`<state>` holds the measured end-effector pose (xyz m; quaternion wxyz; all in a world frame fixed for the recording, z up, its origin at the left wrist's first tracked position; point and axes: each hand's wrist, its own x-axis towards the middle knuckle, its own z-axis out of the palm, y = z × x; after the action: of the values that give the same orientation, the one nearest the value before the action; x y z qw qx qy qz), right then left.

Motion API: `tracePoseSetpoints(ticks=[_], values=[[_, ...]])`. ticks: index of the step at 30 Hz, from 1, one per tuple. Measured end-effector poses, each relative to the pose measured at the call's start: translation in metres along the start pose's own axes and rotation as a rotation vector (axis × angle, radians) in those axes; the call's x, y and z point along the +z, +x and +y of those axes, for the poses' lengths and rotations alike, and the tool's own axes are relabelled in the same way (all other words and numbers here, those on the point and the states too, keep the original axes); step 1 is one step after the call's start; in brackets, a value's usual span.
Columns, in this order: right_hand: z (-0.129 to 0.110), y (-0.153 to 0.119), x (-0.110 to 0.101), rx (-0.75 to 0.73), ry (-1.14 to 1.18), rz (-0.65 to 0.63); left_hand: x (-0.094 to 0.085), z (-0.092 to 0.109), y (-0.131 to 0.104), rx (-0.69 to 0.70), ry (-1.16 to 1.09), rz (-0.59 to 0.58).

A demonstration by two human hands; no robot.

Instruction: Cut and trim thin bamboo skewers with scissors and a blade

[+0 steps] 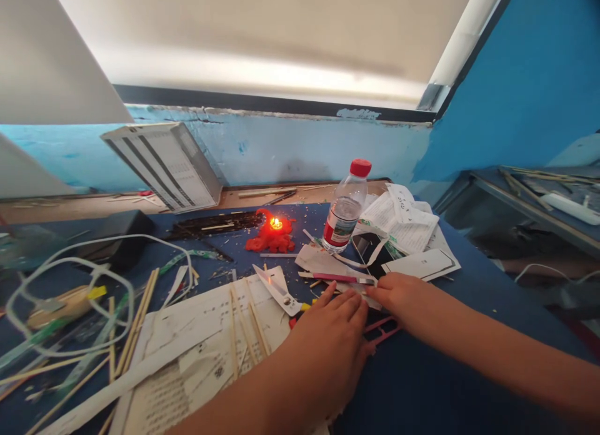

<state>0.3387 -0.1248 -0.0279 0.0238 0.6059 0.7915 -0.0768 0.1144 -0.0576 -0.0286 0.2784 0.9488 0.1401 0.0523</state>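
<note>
My left hand (pixel 335 329) reaches over the right edge of the printed papers (pixel 164 366), fingers bent together beside the scissors (pixel 279 291); what is under it is hidden. Close to its right, my right hand (pixel 391 291) has its fingertips at the end of a pink-handled cutter (pixel 340 277); whether it grips anything is unclear. A pink plastic frame (pixel 384 329) shows beneath and between the hands. Thin wooden sticks (pixel 246 316) lie on the papers. Farther back, a flame burns on a lump of red wax (pixel 270 235), left of an upright water bottle (pixel 347 210) with a red cap.
Crumpled papers (pixel 403 219), a dark phone (pixel 372 250) and a white box (pixel 422 264) lie right of the bottle. At left are a looped white cable (pixel 70 260), a black box (pixel 117 238) and more sticks (pixel 140 322). A file box (pixel 164 166) leans by the wall.
</note>
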Motion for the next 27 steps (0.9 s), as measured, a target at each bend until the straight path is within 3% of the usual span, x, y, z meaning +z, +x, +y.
tracePoseSetpoints(ticks=[27], values=[[-0.014, 0.002, 0.003, 0.028, 0.036, 0.002, 0.002, 0.002, -0.002, -0.006, 0.015, 0.008]])
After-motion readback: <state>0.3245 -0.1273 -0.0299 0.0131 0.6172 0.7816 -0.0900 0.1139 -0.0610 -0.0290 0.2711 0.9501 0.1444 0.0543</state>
